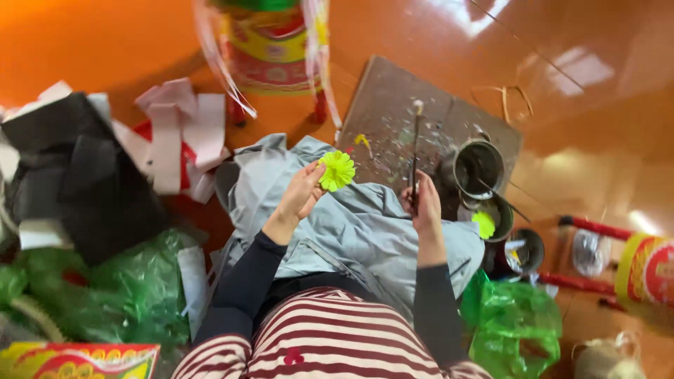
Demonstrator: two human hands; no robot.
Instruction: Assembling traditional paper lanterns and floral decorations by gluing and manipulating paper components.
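It looked like a home craft workshop, with the work done seated on a glossy orange floor (105,42) instead of at a bench. A paint-spattered board (393,119) lay there as a work surface, with small metal pots (479,168) of glue or paint beside it. Scraps of white and red paper (175,133) lay in a heap, green plastic bags (119,295) were bunched nearby, and brightly coloured paper ornaments (270,45) stood around.
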